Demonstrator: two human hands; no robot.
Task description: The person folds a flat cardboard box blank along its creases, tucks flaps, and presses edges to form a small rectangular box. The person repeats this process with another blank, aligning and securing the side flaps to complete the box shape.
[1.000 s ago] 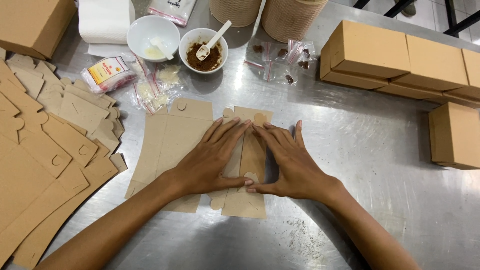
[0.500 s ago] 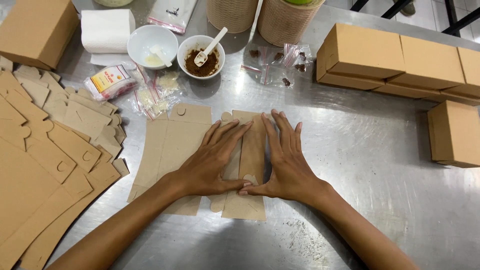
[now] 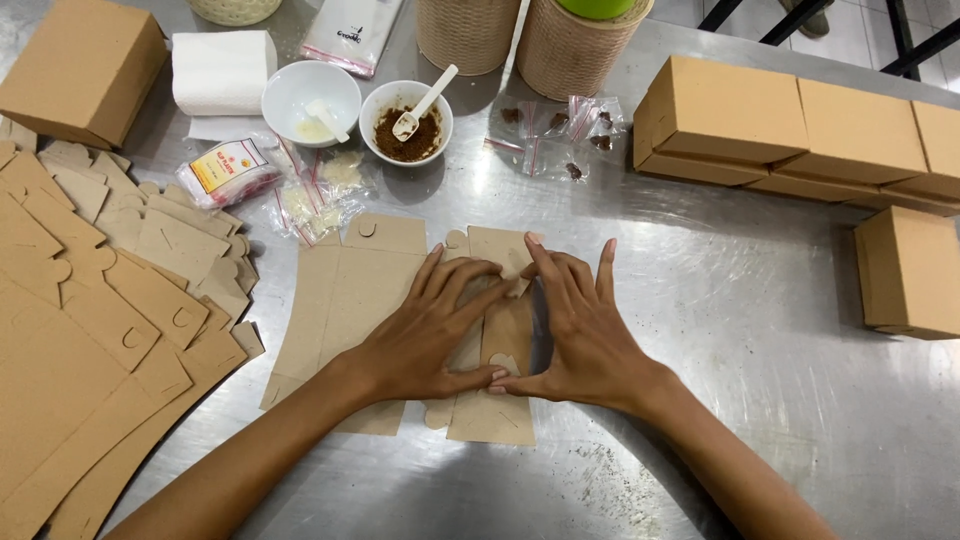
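A flat brown box blank (image 3: 355, 300) lies on the shiny metal table (image 3: 760, 330), close to the person. Its long side runs from near to far. It is thin, stiff card with small round tabs at the far end. Both hands lie flat on its right part, fingers spread and pointing away. The left hand (image 3: 425, 335) and right hand (image 3: 580, 330) press down; their thumbs meet at the near edge. The hands hide the fold under them. To the left is a pile of blanks (image 3: 90, 330), cut off at the edge. Farther off are two white bowls (image 3: 405, 120), little clear bags (image 3: 560, 135) and made-up boxes (image 3: 790, 125).
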